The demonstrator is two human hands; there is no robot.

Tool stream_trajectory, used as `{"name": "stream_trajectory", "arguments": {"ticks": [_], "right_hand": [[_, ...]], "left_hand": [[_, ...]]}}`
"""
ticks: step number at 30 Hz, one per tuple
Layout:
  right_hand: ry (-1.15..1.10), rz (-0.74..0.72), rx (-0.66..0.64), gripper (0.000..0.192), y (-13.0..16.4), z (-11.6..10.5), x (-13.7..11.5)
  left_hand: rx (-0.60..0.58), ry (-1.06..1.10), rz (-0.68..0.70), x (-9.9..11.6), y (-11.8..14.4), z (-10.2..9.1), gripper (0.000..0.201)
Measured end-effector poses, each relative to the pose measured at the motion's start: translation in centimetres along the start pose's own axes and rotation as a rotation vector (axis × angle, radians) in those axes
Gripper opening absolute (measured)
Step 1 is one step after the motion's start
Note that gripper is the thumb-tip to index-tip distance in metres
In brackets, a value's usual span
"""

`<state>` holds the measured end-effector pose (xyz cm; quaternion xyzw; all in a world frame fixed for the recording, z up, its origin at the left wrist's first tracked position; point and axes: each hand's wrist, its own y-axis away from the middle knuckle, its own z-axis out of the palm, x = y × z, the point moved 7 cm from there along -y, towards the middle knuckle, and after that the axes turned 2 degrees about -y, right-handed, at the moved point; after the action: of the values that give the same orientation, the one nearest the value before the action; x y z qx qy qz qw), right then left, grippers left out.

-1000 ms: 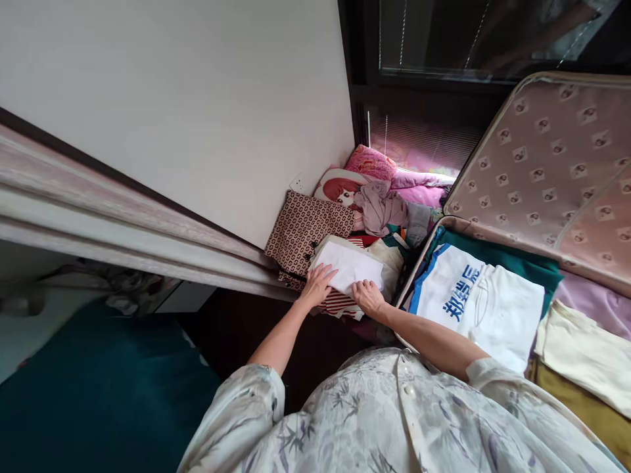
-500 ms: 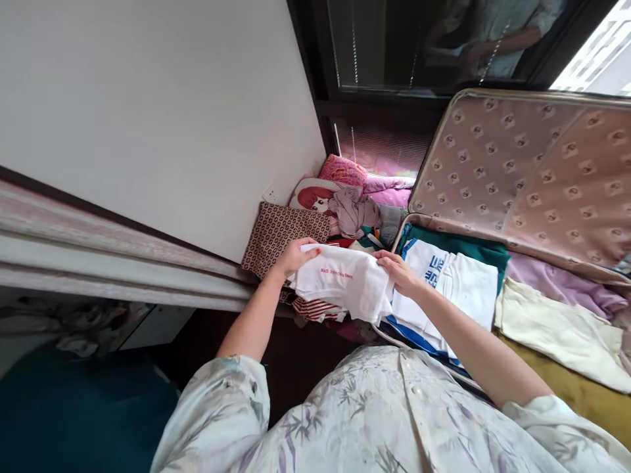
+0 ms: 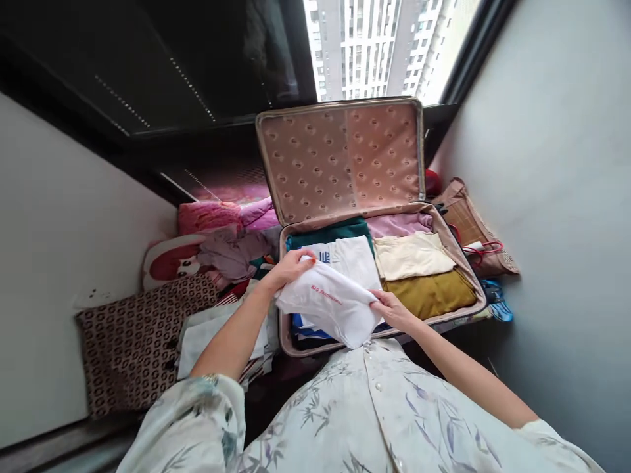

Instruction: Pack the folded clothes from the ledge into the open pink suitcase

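A folded white T-shirt [image 3: 329, 303] with small red lettering is stretched between my two hands. My left hand [image 3: 292, 268] pinches its upper left corner, and my right hand [image 3: 392, 307] grips the right end. Beneath it lies the open suitcase [image 3: 294, 353], whose front left part the shirt covers. Inside, a white garment with blue print [image 3: 352, 259] sits on the left, near a dark green cloth [image 3: 340, 232]. On the right are a cream folded garment [image 3: 414, 255], a mustard cloth [image 3: 434, 294] and a lilac cloth [image 3: 400, 225].
The suitcase lid [image 3: 340, 164] stands raised against the window. Left of the case are a brown patterned cushion [image 3: 131, 341], a white folded cloth [image 3: 200, 338] and pink bedding [image 3: 210, 217]. A brown bag [image 3: 476, 230] leans by the right wall.
My view has turned right, bringing the whole suitcase into sight. Both hands have carried the white T-shirt from over the pile beside the case to above its left half.
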<state>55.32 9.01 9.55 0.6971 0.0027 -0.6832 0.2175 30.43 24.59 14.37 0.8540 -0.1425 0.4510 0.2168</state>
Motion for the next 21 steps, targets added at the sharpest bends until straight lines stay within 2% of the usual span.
{"name": "stream_trajectory", "arguments": {"ticks": [2, 5, 8, 10, 12, 14, 16, 18, 20, 21], "right_hand": [[-0.105, 0.013, 0.111, 0.039, 1.4, -3.7, 0.9], [-0.179, -0.006, 0.316, 0.042, 3.3, -9.2, 2.6], [-0.184, -0.046, 0.525, 0.044, 4.5, -15.3, 4.7], [-0.136, -0.078, 0.662, 0.046, 4.8, -19.8, 6.0], [0.013, -0.072, 0.792, 0.046, 4.7, -24.3, 6.9], [0.243, 0.02, 0.905, 0.046, 4.5, -28.0, 7.8], [0.494, 0.184, 0.946, 0.05, 4.4, -30.1, 8.6], [0.75, 0.302, 0.932, 0.058, 4.4, -30.1, 8.8], [0.994, 0.301, 0.914, 0.063, 4.6, -28.8, 8.3], [1.094, 0.264, 0.906, 0.065, 4.6, -27.8, 8.0]], "left_hand": [[-0.035, -0.1, 0.123, 4.2, -4.6, 2.8, 0.03], [-0.026, -0.246, 0.265, 10.8, -11.4, 7.5, 0.023], [-0.007, -0.344, 0.348, 17.1, -18.1, 12.9, 0.026], [-0.01, -0.368, 0.372, 20.5, -22.0, 16.4, 0.035], [-0.017, -0.395, 0.388, 22.8, -25.0, 19.9, 0.04], [-0.042, -0.43, 0.392, 23.4, -26.6, 23.5, 0.04], [-0.09, -0.474, 0.383, 22.2, -26.6, 27.3, 0.044], [-0.157, -0.524, 0.36, 19.4, -24.9, 31.1, 0.052], [-0.24, -0.59, 0.329, 15.7, -22.0, 34.7, 0.06], [-0.324, -0.677, 0.32, 13.6, -20.1, 36.7, 0.062]]}}
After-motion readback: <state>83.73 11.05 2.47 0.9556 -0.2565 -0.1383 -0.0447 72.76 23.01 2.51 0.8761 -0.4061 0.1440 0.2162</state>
